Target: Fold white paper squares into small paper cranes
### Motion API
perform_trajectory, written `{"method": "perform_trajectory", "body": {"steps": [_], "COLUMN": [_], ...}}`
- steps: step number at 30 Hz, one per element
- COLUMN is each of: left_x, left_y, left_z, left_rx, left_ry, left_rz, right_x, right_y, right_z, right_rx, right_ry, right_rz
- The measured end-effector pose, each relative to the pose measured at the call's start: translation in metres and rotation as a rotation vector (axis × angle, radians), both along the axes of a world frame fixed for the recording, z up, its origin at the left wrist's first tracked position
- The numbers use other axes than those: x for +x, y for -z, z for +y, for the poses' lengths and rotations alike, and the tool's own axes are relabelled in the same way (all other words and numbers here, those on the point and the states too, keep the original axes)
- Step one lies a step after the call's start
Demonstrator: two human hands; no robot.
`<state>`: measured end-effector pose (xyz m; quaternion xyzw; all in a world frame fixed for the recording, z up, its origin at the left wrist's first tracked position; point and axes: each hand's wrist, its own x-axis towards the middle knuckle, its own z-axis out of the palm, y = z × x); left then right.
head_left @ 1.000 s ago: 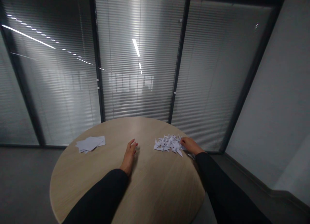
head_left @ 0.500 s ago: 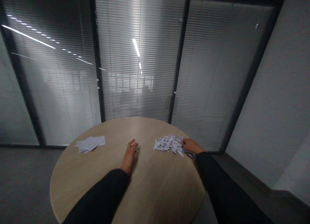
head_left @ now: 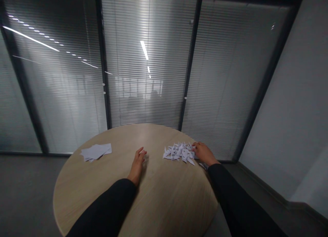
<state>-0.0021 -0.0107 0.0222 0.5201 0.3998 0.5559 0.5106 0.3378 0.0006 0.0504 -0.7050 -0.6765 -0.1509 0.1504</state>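
A heap of small folded white paper pieces (head_left: 179, 151) lies on the right part of a round light-wood table (head_left: 159, 196). My right hand (head_left: 203, 153) rests at the heap's right edge, fingers spread against the pieces. My left hand (head_left: 137, 163) lies flat near the table's middle, fingers stretched out and holding nothing. Both arms wear dark sleeves. A loose stack of flat white paper sheets (head_left: 96, 151) sits on the table's left side, well away from both hands.
Behind the table stands a glass wall with closed blinds and dark frames (head_left: 188, 63). A plain grey wall (head_left: 302, 103) runs along the right. Grey floor surrounds the table.
My right hand has shifted slightly up along the right edge of the paper heap. The left hand has stayed in place.
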Motion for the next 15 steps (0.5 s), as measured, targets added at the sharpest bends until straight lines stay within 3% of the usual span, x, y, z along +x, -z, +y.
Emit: {"method": "perform_trajectory", "body": {"steps": [2, 8, 15], "left_x": [0.000, 0.000, 0.000], "left_y": [0.000, 0.000, 0.002], "left_z": [0.000, 0.000, 0.002], "left_rx": [-0.002, -0.011, 0.012], "left_ry": [-0.002, -0.011, -0.005], "left_rz": [0.002, 0.009, 0.005], "right_x": [-0.005, -0.019, -0.011], "right_y": [-0.003, 0.002, -0.011], "right_z": [-0.004, -0.004, -0.007], "right_rx": [-0.004, -0.210, -0.112], "right_ry": [-0.046, -0.102, -0.086], "right_rz": [0.046, 0.138, 0.155]}}
